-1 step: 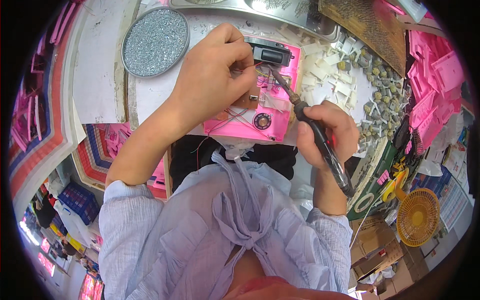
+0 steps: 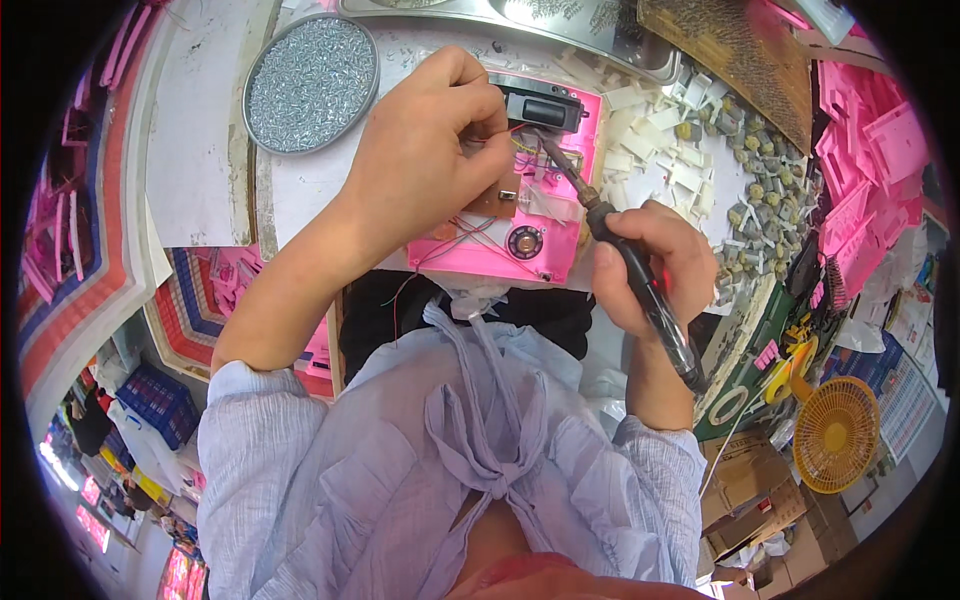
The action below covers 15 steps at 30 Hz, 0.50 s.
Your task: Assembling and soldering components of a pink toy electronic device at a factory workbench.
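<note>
My right hand [image 2: 660,262] grips the black handle of a soldering iron [image 2: 640,270]. The iron's metal tip points up and left, among thin wires inside a pink plastic housing [image 2: 490,262]. Over the housing's left part, my left hand [image 2: 440,145] is closed in a pinch; what its fingertips hold is hidden. A red wire shows close to them. Inside the housing lie a brown circuit board [image 2: 490,203], a small round speaker [image 2: 524,241] and loose wires. A black module [image 2: 545,108] sits along its far edge.
A round dish of small screws [image 2: 312,85] stands at the left. Right of the housing lie many white plastic pieces [image 2: 655,135] and grey parts with yellowish blobs [image 2: 750,190]. A metal tray [image 2: 560,22] is at the back, pink plastic parts [image 2: 870,160] far right, a yellow fan [image 2: 836,434] below.
</note>
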Motion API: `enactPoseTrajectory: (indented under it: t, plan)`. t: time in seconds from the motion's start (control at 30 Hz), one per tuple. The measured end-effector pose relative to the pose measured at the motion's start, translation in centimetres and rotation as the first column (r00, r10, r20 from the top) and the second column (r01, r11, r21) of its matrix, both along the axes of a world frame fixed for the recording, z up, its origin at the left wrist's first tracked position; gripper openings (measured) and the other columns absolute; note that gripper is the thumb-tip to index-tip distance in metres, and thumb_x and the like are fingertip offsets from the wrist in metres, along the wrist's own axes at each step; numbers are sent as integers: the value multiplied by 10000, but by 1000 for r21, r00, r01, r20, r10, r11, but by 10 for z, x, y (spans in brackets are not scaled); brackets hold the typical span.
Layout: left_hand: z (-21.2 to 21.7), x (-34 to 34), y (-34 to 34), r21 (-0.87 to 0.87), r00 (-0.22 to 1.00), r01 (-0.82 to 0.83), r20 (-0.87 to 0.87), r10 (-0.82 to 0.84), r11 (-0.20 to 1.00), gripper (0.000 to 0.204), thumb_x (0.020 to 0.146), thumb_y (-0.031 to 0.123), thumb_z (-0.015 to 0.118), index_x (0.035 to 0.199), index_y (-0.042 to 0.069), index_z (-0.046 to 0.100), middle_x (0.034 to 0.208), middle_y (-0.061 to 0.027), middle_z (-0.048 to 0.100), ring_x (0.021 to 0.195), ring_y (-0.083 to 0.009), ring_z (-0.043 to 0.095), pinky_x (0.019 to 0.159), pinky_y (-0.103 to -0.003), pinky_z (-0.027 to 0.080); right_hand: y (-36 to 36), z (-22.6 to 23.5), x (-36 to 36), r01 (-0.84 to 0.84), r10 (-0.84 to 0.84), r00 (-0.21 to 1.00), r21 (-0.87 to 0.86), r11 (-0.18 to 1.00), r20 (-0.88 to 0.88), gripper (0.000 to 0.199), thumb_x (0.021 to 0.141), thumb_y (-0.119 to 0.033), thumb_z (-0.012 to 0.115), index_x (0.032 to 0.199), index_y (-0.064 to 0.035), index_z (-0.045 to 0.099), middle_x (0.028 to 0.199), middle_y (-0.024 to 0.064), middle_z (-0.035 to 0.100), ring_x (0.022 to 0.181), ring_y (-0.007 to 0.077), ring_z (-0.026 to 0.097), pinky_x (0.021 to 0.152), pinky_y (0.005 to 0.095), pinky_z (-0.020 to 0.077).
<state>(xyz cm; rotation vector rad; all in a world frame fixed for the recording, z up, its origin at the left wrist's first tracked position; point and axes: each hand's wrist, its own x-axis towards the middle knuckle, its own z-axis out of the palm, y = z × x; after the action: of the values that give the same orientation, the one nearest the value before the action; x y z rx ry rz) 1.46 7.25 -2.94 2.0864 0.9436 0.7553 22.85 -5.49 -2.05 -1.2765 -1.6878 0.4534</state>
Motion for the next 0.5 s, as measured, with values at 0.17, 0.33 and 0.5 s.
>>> enactPoseTrajectory:
  t: [0.17,0.33,0.5]
  plan:
    - [0,0,1,31,1000,2,-10,-2,1000,100,768,78,737,780,19,657,871,-90,592,730,-264,631,659,-372,529,5,1,-3,8,-8,1000,14,1000,9,278,741,-12,771,998,-28,665,661,57,618,484,174,516,458,291,401]
    - [1,1,1,19,1000,1,-19,0,1000,96,768,77,733,778,21,656,866,-91,588,729,-268,629,658,-375,526,7,0,-5,4,-3,1000,23,1000,-10,305,726,14,773,1008,-21,662,682,67,635,496,180,526,460,288,408]
    - [0,1,0,-2,1000,-2,-9,2,1000,87,776,55,721,792,4,652,878,-89,573,742,-241,617,660,-345,516,10,-1,-5,-23,20,999,83,996,45,330,711,21,780,1016,-24,661,698,59,645,502,190,527,465,294,409]
